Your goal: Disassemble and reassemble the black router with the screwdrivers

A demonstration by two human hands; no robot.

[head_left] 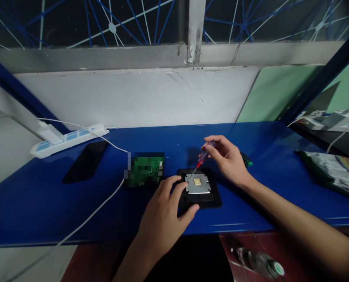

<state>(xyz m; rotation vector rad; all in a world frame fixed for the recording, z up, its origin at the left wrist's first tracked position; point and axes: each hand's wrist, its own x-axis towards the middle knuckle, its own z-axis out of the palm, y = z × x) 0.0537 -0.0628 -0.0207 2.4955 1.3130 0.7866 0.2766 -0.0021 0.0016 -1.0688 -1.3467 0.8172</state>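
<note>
My right hand [226, 156] grips a screwdriver [203, 156] with a clear handle and a red collar. Its thin shaft slants down to the left, with the tip at the upper left corner of a silver metal plate [198, 189]. That plate lies in a black square casing [214, 200] and has a small tan square pad [197, 181] at its centre. Fingers apart, my left hand [165, 207] rests on the casing's left side, its fingertips close to the screwdriver tip. Whether a screw sits under the tip is too small to tell.
Left of the casing lies a green circuit board [146, 170] with a white cable [104, 201]. Further left are a black phone [86, 162] and a white power strip [71, 139]. A dark green object [246, 159] sits behind my right wrist; a shiny packet [333, 172] lies right.
</note>
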